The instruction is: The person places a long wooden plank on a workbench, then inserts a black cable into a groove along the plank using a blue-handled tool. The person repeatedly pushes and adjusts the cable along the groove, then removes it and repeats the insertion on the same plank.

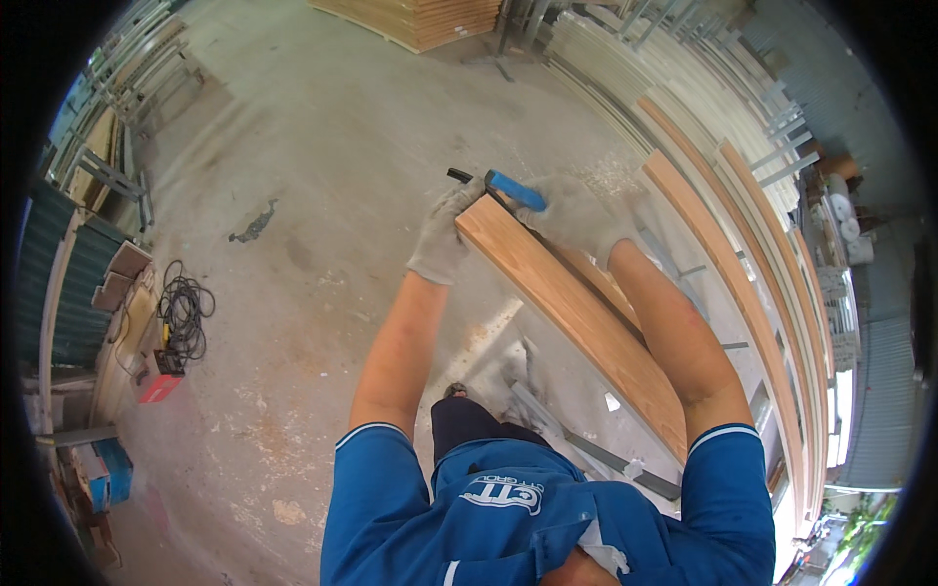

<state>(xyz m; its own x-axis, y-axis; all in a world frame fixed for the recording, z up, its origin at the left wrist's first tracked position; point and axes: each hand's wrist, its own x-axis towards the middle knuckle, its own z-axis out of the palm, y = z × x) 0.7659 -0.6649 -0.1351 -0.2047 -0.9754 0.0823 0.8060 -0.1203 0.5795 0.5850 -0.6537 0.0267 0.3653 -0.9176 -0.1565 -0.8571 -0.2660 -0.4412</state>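
My left hand (442, 237), in a pale work glove, is closed round the near-left corner of a long brown wooden plank (586, 327) at its far end. My right hand (576, 213), gloved too, grips a blue hand tool (516, 190) lying across that end; its exact kind is unclear. A small black piece (458, 176) sticks out beyond my left fingers, and I cannot tell whether it belongs to the tool. The plank slants from my hands toward my right side. Beside it, under my right forearm, lies a second brown plank (591, 273).
Metal rails (616, 454) support the work from below. More long brown boards (723, 254) and pale boards (664, 107) are stacked on the right. On the left floor lie a coiled black cable (184, 311) and a red box (161, 389). A wood stack (420, 21) stands ahead.
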